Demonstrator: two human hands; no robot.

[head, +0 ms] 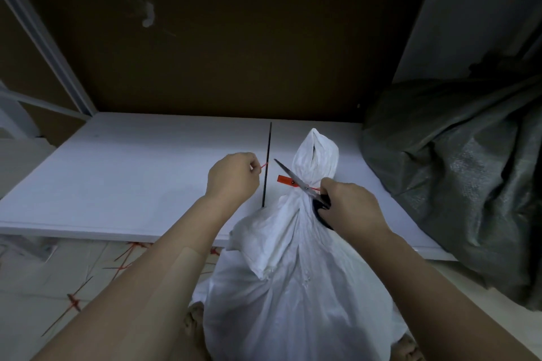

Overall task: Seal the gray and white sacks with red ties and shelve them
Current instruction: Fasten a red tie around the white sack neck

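A white sack (293,272) stands on the floor and leans against the front of the white shelf (123,173), its gathered neck lying on the board. A red tie with a flat tag (286,180) is cinched round the neck. My right hand (352,208) grips black-handled scissors (293,177), whose blades point up and left over the tag. My left hand (233,179) pinches a thin red strand of the tie (264,165), held out to the left of the blades. A gray sack (457,167) rests at the shelf's right end.
A thin black rod (267,164) lies along the shelf's middle, between my hands. Brown cardboard (223,47) backs the shelf. Several loose red ties (123,261) lie scattered on the tiled floor below the shelf's front edge, left of the sack.
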